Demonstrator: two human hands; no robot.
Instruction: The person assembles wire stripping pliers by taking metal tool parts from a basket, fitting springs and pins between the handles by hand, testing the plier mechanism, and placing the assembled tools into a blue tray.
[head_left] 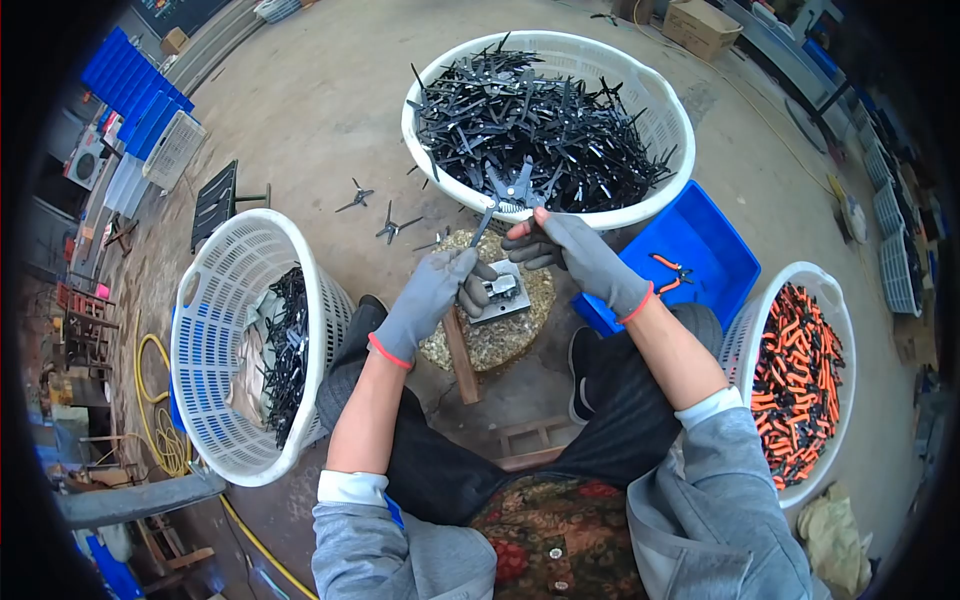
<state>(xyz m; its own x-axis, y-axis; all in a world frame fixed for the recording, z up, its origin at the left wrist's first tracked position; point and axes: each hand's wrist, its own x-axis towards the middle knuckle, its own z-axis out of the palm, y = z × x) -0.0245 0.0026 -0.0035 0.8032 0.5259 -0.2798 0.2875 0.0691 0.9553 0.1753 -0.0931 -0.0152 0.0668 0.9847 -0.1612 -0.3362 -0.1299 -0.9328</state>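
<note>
My left hand (447, 285), in a grey glove with a red cuff edge, is closed round one bare metal handle of a pair of pliers (483, 228). Their dark jaws point away from me, in front of the big basket, and a coil spring (512, 208) shows near them. My gloved right hand (575, 255) is close by on the right, fingers curled together beside the pliers; what they pinch is hidden. Below both hands, a small metal fixture (503, 295) is mounted on a round stone-like block (535, 315), with a wooden handle or bar (463, 365) against it.
A white basket (683, 150) ahead is heaped with black pliers. Another basket (190, 290) at left holds black parts; one at right (840, 385) holds orange-and-black pliers. A blue tray (715, 240) contains orange-handled pliers (672, 272). Loose pliers (395, 224) lie on the floor.
</note>
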